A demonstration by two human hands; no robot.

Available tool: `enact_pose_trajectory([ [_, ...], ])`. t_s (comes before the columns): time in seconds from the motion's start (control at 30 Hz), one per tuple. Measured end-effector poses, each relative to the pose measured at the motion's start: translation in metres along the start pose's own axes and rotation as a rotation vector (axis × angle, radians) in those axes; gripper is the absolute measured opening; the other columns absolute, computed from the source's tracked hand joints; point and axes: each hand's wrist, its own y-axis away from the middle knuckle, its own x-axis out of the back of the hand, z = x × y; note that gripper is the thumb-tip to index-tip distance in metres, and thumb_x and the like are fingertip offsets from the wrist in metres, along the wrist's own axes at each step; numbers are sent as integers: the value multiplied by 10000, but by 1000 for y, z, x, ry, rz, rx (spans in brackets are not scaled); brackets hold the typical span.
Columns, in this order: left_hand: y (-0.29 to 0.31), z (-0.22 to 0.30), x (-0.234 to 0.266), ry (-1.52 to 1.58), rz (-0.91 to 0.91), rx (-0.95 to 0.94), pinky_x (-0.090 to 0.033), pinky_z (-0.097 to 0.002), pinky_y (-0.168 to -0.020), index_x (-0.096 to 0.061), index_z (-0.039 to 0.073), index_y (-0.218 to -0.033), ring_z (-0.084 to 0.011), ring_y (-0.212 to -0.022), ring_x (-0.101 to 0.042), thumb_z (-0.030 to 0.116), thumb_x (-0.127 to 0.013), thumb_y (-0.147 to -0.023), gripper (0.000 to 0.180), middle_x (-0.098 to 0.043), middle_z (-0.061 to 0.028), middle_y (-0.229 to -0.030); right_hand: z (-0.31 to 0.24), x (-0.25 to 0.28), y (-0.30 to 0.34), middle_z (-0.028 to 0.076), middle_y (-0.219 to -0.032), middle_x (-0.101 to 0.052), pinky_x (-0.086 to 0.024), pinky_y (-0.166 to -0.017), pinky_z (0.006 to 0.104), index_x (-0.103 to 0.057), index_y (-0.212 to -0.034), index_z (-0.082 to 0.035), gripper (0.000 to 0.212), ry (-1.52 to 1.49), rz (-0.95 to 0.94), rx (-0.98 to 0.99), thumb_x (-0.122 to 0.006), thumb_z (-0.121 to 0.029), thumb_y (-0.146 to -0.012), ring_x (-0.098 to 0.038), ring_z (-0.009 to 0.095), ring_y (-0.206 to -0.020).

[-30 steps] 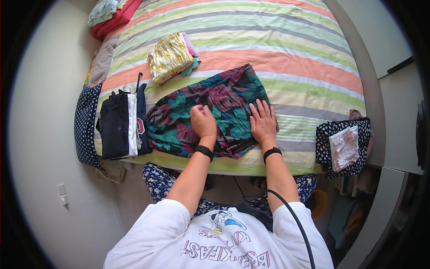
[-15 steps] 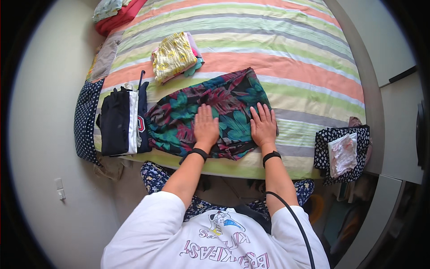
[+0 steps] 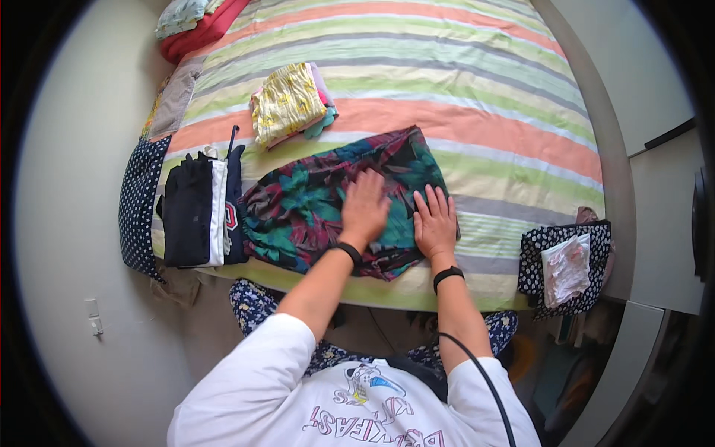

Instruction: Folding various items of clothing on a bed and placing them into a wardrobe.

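- The dark floral garment (image 3: 298,197) is laid out flat near the front edge of the striped bed (image 3: 514,134), directly beneath and around both hands.
- Its long axis is set roughly left to right, across the person's front; the gathered end is placed at the left, just beside the stack of dark folded clothes (image 3: 190,216), and the wide end at the right.
- The wide end is reached most closely by the right hand (image 3: 436,223), which is laid palm down at that edge, fingers extended and slightly spread.
- The left hand (image 3: 365,205) is held over the garment's middle, fingers extended, nothing seen pinched; it is blurred, so how firmly the cloth is pressed cannot be told.
- The gathered end is left untouched, the left hand being nearer to it.
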Motion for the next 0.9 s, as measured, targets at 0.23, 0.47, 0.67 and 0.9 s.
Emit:
enact_pose_trajectory([
  [0.23, -15, -110, 19, -153, -90, 403, -200, -473, -1175, -297, 22, -1498, -303, -1465, -229, 413, -364, -1010, 629, -244, -159, -1582, -5, -3, -5, 39, -1517, -384, -204, -1168, 480, -502, -1390, -235, 468, -4, -9, 18, -528, -292, -927, -321, 251, -1409],
  [0.47, 39, 31, 44, 179, -27, -30, -188, -496, -1172, -339, 22, -1477, -335, -1456, -242, 395, -496, -960, 657, -272, -184, -1563, 2, -1, -3, 43, -1527, -370, -191, -1172, 481, -484, -1410, -230, 476, 50, -31, 20, -507, -308, -941, -297, 252, -1426],
  [0.67, 72, 18, 39, 167, -98, 23, -221, -469, -1165, -362, 16, -1460, -325, -1436, -283, 393, -474, -972, 627, -315, -185, -1540, -1, 10, -10, 150, -1504, -376, -262, -1141, 487, -473, -1406, -160, 555, -162, 26, 22, -614, -307, -890, -352, 322, -1385],
  [0.9, 92, 31, 46, 587, -241, 175, -201, -455, -1178, -326, -4, -1468, -345, -1449, -245, 362, -427, -999, 603, -306, -204, -1539, 40, 10, -4, 148, -1079, -662, -495, -831, 414, -538, -1225, -6, 538, -469, -100, -631, -760, -240, -795, -640, 328, -946],
])
